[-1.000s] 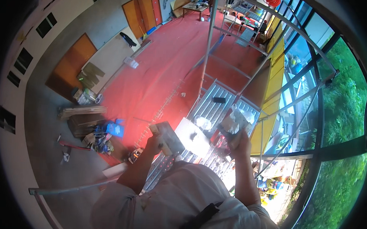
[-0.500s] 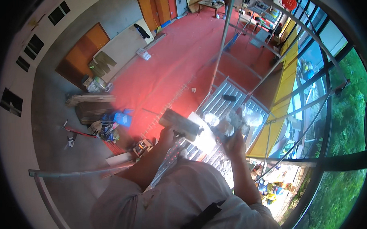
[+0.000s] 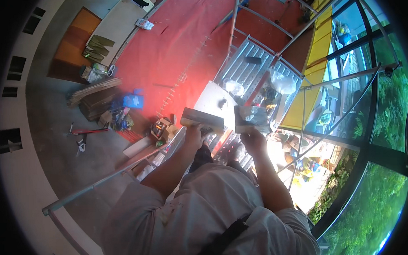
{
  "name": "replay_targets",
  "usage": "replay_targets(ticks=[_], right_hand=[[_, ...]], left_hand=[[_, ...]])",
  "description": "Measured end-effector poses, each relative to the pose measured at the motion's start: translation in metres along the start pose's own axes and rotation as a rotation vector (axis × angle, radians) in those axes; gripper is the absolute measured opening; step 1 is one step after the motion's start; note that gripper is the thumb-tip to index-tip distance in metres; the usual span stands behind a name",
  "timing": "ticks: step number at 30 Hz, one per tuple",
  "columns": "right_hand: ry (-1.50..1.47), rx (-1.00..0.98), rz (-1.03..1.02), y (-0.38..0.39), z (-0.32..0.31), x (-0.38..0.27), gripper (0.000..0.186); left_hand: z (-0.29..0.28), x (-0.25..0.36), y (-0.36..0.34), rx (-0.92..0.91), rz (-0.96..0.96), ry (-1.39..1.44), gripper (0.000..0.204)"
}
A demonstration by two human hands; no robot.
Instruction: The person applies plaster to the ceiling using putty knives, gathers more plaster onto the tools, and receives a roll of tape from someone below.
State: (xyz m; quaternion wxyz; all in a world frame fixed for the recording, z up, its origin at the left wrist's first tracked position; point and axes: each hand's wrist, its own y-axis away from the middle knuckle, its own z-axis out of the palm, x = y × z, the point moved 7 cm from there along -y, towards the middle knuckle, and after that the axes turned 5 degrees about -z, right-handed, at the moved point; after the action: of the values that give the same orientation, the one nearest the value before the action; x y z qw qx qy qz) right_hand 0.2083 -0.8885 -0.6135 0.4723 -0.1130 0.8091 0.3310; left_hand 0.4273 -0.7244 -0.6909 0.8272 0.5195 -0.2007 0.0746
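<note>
My left hand [image 3: 195, 137] is closed around the grip of a plastering trowel [image 3: 201, 119] with a broad, rectangular, grey-brown face. Beside it, a short gap away, my right hand [image 3: 254, 142] grips a wide putty knife [image 3: 251, 118], its blade pointing away from me and partly shiny. Both tools are held up in front of my body, above the scaffold platform. Beyond them lies a white sheet [image 3: 211, 98] with a dark lump [image 3: 222, 102] on it. Fingers under the trowel are partly hidden.
I stand high on a metal scaffold platform [image 3: 246, 61] holding clear plastic bags [image 3: 284, 81] and a dark block [image 3: 253, 60]. Scaffold tubes [image 3: 345, 82] cross on the right before windows. A rail [image 3: 89, 196] runs at left. Below are red floor covering [image 3: 171, 45], stacked boards [image 3: 95, 96] and a blue bag [image 3: 133, 100].
My view has tilted down, showing more of the platform and my legs. The putty knife has turned and levelled beside the trowel; both hands keep their tools.
</note>
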Motion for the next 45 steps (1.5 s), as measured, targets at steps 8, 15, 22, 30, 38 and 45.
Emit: replay_targets(ticks=[8,15,22,30,38,45], right_hand=[[0.039,-0.088,0.075,0.008,0.036,0.051,0.021],[-1.538,0.025,0.608,-0.014,0.117,0.145,0.012],[-1.223,0.038,0.695,-0.03,0.138,0.222,0.022],[0.96,-0.328,0.178,0.027,0.043,0.366,0.07],[0.507,-0.412,0.441,0.014,0.023,0.4,0.094],[0.64,-0.277,0.576,-0.004,-0.006,0.403,0.103]], left_hand=[[0.058,-0.05,0.002,-0.053,0.079,0.009,0.033],[0.042,-0.091,-0.041,-0.05,0.127,-0.052,0.032],[-0.039,-0.136,-0.137,-0.046,0.496,-0.694,0.035],[-0.136,-0.226,-0.31,0.1,-0.11,-0.022,0.035],[-0.24,-0.256,-0.466,0.249,-0.026,-0.024,0.068],[-0.209,-0.301,-0.551,0.232,-0.051,-0.323,0.058]])
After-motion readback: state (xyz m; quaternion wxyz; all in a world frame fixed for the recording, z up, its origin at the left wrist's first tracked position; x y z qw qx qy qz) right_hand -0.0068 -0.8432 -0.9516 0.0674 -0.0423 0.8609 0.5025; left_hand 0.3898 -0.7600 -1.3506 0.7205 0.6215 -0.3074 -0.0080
